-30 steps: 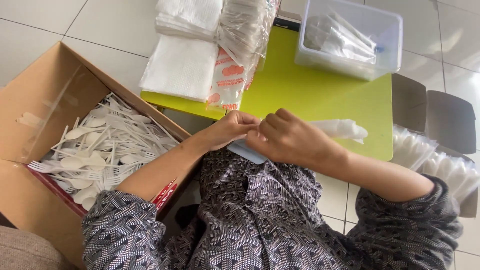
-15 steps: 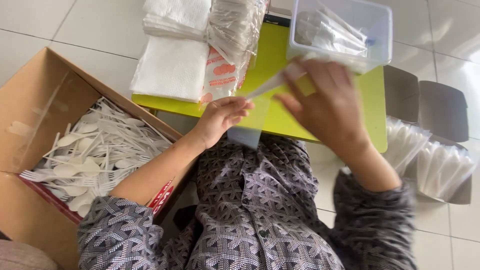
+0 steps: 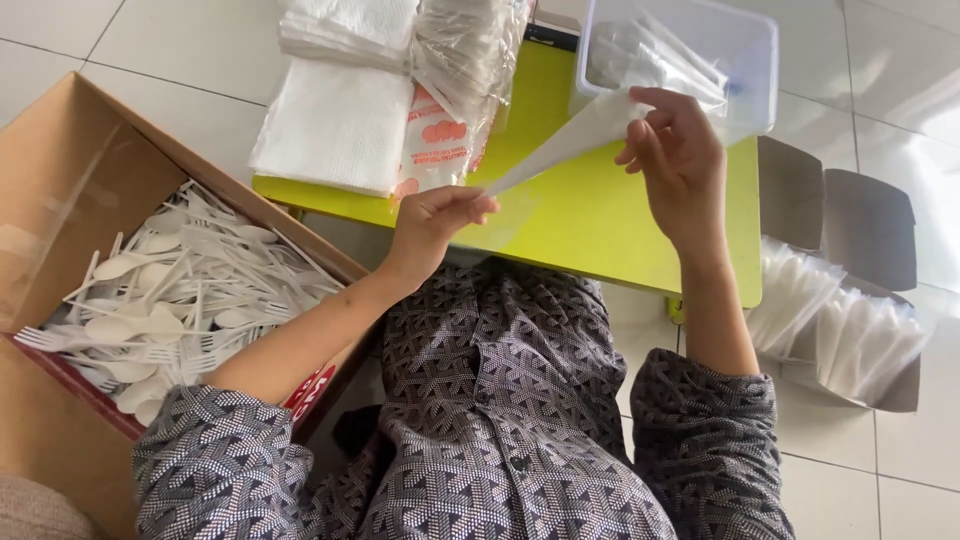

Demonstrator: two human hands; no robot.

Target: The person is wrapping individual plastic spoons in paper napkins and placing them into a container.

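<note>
packet (image 3: pixel 565 145) stretched over the table (image 3: pixel 620 230), long axis from 8 to 2 o'clock | left hand (image 3: pixel 435 225) pinches the low end | right hand (image 3: pixel 680 150) grips the high end, beside the bin (image 3: pixel 750 60) | cutlery box (image 3: pixel 60 190) at 9 o'clock

Bare green counter (image 3: pixel 640 230) between and under the hands: free to pass. Far edge blocked by napkin stack (image 3: pixel 335 125), plastic bag bundle (image 3: pixel 460 70) and clear bin (image 3: pixel 745 50). Left side walled by cardboard box (image 3: pixel 70 180); right floor crowded by sleeve packs (image 3: pixel 850 335).
</note>
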